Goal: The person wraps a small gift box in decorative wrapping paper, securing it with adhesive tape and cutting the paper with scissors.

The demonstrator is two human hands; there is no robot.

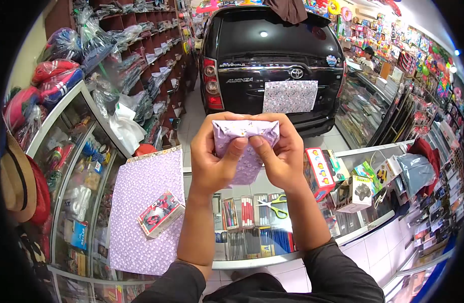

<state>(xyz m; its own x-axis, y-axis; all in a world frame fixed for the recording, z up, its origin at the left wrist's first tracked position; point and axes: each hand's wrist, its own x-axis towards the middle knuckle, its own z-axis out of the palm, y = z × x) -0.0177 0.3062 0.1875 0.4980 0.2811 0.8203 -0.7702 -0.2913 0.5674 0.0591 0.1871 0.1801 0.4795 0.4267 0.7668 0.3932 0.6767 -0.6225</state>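
Observation:
Both my hands hold up a small parcel (246, 132) in purple flowered wrapping paper, above the glass counter. My left hand (210, 156) grips its left side and my right hand (281, 156) its right side. The two thumbs press on the near face, close together below the folded top edge. The fingers behind the parcel are mostly hidden. To the left, a sheet of the same purple flowered wrapping paper (141, 202) lies on the counter, with a small printed toy box (161, 214) on it. Scissors with yellow-green handles (278, 207) lie on the glass below my right hand.
The glass counter (237, 263) shows pens and other stationery inside. Several boxes, one a white box with a controller picture (354, 193), stand on its right part. A black car (272, 55) is parked behind it. Display cabinets and packed shelves (146, 55) line the left.

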